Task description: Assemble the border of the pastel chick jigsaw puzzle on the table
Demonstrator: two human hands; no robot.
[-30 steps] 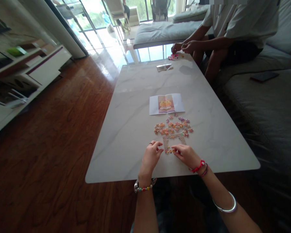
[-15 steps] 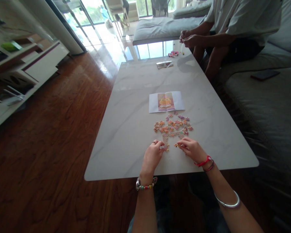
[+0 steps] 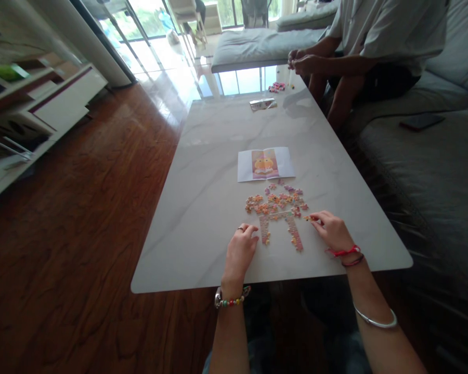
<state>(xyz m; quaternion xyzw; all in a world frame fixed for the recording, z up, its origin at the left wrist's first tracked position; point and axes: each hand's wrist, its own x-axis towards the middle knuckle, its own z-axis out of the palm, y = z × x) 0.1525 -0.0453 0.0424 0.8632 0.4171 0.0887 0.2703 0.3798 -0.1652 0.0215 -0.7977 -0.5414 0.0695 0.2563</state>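
Observation:
Small jigsaw pieces (image 3: 275,201) lie in a loose cluster near the table's front. Below them, joined pieces form a left strip (image 3: 264,228), a right strip (image 3: 295,235) and a short top strip (image 3: 280,214). My left hand (image 3: 242,252) rests just left of the left strip, thumb and forefinger apart, with nothing seen between them. Pinched in the fingertips of my right hand (image 3: 331,230), to the right of the cluster, is a small yellowish jigsaw piece (image 3: 309,218). Beyond the cluster a creased sheet (image 3: 284,162) shows an orange-yellow picture.
A silvery packet (image 3: 263,104) and a pile of pink pieces (image 3: 276,87) lie at the far end of the white marbled table (image 3: 203,208). Another person (image 3: 359,62) sits on the grey sofa (image 3: 405,161) at the right, hands together over the table's far corner. A phone (image 3: 421,122) lies on the sofa.
My right hand has moved right and slightly away from me with the jigsaw piece, uncovering the right strip. My left hand has drawn back a little from the left strip, its fingers parted.

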